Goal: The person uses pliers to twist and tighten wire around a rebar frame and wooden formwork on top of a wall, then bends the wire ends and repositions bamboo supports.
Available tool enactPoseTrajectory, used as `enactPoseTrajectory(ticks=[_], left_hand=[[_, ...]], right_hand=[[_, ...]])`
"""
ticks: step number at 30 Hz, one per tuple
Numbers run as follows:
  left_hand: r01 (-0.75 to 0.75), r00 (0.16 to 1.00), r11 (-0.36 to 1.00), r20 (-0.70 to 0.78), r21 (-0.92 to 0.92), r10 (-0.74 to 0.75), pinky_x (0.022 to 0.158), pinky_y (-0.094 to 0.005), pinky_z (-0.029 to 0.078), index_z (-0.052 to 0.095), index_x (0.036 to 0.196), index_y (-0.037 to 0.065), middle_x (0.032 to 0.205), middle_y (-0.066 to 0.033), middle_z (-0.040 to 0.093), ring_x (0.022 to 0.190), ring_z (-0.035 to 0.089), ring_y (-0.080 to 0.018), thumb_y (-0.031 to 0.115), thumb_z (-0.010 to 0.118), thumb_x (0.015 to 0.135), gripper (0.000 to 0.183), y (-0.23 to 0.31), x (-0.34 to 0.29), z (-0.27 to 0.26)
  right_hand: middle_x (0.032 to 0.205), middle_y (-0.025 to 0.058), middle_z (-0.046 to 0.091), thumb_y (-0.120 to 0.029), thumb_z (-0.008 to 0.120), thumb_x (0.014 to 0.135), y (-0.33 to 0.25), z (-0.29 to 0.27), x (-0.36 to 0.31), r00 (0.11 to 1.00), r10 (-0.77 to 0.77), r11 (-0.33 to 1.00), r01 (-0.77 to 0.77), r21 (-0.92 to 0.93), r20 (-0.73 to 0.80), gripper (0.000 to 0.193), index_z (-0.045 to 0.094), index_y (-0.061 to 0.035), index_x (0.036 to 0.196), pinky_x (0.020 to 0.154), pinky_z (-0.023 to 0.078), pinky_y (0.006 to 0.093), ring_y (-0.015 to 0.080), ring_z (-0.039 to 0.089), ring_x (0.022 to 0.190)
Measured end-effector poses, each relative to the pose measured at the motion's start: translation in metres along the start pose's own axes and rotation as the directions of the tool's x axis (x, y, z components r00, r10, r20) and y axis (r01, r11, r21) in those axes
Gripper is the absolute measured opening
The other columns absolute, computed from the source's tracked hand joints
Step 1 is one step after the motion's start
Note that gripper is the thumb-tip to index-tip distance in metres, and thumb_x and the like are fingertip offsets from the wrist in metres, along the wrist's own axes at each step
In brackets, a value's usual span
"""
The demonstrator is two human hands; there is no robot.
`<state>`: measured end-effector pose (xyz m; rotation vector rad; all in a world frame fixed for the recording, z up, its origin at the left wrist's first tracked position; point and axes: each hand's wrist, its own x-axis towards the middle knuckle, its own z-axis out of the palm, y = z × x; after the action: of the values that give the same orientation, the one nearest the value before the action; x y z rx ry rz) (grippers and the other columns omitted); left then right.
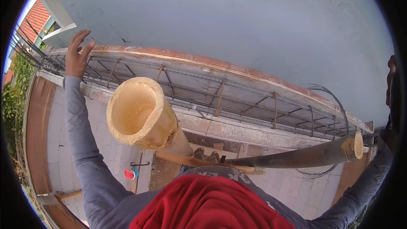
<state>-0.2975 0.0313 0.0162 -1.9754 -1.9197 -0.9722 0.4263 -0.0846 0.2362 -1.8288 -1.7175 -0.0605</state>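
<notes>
My left hand [77, 57] is raised near the far left end of a long board edge [199, 60]. Its thumb and fingers are apart, with nothing visible between them. Below that board edge runs a rebar cage [220, 95] of ribbed rods and bent ties. My right hand [391, 82] sits at the dark right rim of the picture, where its fingers are too dim and cut off to read. Closer to me, a thick yellow bamboo pole [167, 131] shows its hollow cut end. A darker bamboo pole [292, 160] slants toward my right forearm.
Grey-blue flat surface [237, 15] spreads beyond the board. My feet [206, 154] are by a wooden plank [186, 160]. Far below lie pale block paving [97, 144] and a red-and-blue object [131, 173]. Loose black wire [339, 101] curls at right; upright rebar [25, 44] stands at left.
</notes>
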Motion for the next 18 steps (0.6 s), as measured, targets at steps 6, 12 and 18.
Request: enactPoseTrajectory(ticks=[6,12,18], left_hand=[[-0.043,0.947,0.08,-0.016,-0.996,0.319,0.111,-0.0449,0.047,0.04,0.154,-0.002,0.151,-0.023,0.05,0.131,0.058,-0.0357,0.069,0.054,0.097,0.093,0.112,-0.092,0.012],[0.144,0.977,0.12,0.161,-0.982,0.143,0.102,-0.0513,0.056,0.021,0.162,0.004,0.146,-0.0292,0.048,0.116,0.066,-0.0402,0.063,0.084,0.074,0.123,0.233,-0.108,0.049],[0.486,0.715,-0.372,0.115,-0.791,0.69,0.104,-0.0423,0.05,0.03,0.156,-0.004,0.132,-0.0191,0.058,0.114,0.064,-0.0274,0.045,0.099,0.062,0.126,0.284,-0.092,0.055]], right_hand=[[0.088,-0.0027,0.054,-0.024,0.068,0.1,0.096,0.022,-0.079,0.92,0.342,0.89,-0.382,0.247,0.191,0.035,0.057,-0.0028,0.127,0.057,0.034,0.0213,0.0004,0.045,0.071],[0.102,-0.0009,0.065,-0.014,0.066,0.1,0.104,0.054,-0.103,0.917,0.387,0.879,-0.398,0.262,0.096,0.029,0.058,-0.0008,0.125,0.073,0.042,0.0219,0.0049,0.05,0.084],[0.111,0.0123,0.068,-0.031,0.064,0.1,0.177,0.092,-0.126,0.986,0.159,0.976,-0.148,-0.162,0.056,0.043,0.058,-0.0028,0.132,0.081,0.048,0.0388,0.02,0.061,0.093]])
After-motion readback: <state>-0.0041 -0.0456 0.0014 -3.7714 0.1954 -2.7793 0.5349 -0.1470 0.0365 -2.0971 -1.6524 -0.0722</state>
